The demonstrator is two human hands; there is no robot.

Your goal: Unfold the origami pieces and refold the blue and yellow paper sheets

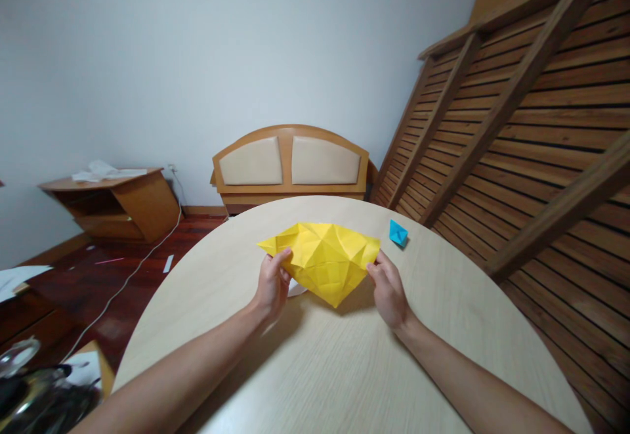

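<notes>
Head view: a slatted wooden frame (522,125) is seen leaning along the right side, and a white wall fills the background. A round, pale wood-grain desk (344,368) takes up the lower middle of the picture. Beyond its far edge a wooden headboard (290,161) with two padded beige panels is propped against the wall, and a low wooden cabinet (115,204) with white papers on top is placed to the left on the dark red floor, where a white cable (138,270) is trailed.

Above the middle of the desk a creased yellow paper (325,257), folded into a wide shape with a point hanging down, is held up between both hands. Its left edge is pinched by the left hand (270,286), thumb on the near face and fingers curled behind. Its right corner is pinched by the right hand (388,289), thumb and fingertips pressed together on the edge. A shadow is cast on the desk beneath the paper.

A small blue folded paper (398,233) is lying on the desk just beyond the right hand, apart from the yellow paper.
</notes>
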